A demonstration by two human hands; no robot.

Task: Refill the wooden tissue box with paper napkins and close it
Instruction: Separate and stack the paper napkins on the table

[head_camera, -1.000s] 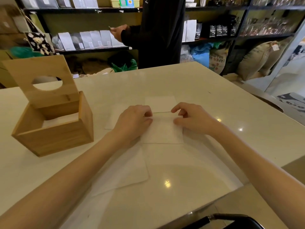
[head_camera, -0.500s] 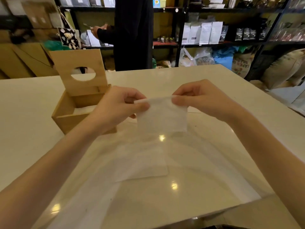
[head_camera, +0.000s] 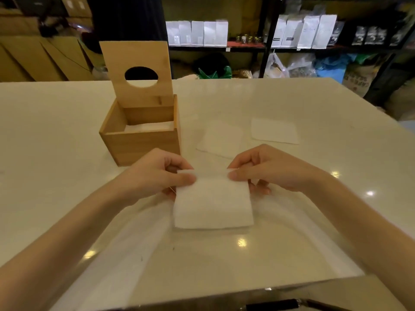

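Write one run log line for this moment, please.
hands: left hand and right hand hold napkin | wooden tissue box: lid open

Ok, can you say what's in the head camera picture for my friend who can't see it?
Two hands, left and right, hold a white paper napkin by its top edge above a white table. A wooden tissue box stands open behind them, lid upright, napkins inside. Two more napkins lie on the table.

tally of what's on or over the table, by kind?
Wooden tissue box, lid up: 1
Napkins lying loose on the table: 2
Napkin held by left hand and right hand: 1
Total: 4, not counting napkins inside the box.
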